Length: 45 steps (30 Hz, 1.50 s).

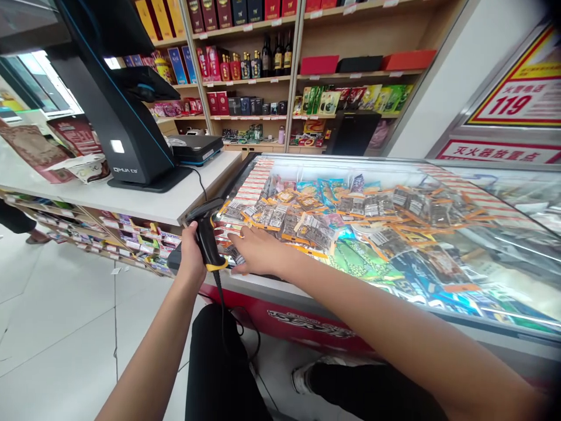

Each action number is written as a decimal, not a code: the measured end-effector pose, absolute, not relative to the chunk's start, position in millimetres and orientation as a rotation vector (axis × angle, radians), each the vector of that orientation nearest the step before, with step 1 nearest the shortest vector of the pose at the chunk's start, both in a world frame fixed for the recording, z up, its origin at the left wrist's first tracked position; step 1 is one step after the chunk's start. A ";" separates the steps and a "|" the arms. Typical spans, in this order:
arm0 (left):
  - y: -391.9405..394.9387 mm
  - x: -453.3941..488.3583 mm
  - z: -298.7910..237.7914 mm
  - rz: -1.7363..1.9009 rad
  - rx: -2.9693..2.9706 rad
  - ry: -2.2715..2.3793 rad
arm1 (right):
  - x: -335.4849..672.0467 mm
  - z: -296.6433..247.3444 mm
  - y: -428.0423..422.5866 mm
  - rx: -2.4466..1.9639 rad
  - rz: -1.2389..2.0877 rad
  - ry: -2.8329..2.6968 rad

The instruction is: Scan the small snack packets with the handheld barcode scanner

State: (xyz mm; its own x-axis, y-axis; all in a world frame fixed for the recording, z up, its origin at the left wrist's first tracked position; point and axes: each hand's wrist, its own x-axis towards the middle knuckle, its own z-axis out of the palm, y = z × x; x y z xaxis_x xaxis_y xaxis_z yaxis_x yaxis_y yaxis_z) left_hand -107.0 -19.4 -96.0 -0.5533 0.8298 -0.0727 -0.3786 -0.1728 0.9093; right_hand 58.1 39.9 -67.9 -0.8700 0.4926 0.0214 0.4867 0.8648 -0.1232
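Observation:
My left hand (189, 252) is closed round the grip of a black barcode scanner (205, 231) with a yellow band, its head aimed at the near left corner of a chest freezer's glass lid (504, 245). A black cable hangs from the scanner's base. My right hand (258, 250) reaches across, fingers stretched out and resting flat on the glass beside the scanner, over price labels (280, 216) stuck to the lid. Packaged frozen goods show beneath the glass.
A white counter (144, 202) to the left carries a black point-of-sale terminal (118, 105) and a small black device (195, 149). Shelves of bottles and boxes (245, 64) line the back wall. Small goods fill racks under the counter. White tiled floor (56, 327) lies lower left.

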 end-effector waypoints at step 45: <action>119.9 55.5 -75.7 1.067 1.500 0.708 | 289.9 -55.1 178.8 -1.078 0.518 -1.532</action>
State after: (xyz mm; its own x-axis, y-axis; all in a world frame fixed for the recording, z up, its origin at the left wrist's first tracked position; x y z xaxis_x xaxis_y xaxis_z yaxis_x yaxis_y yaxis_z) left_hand 55.5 119.9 -75.7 0.4141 0.8775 0.2420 -0.1182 -0.2117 0.9702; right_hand 289.9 178.8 -55.1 0.0551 0.8450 0.5320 0.3484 0.4830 -0.8033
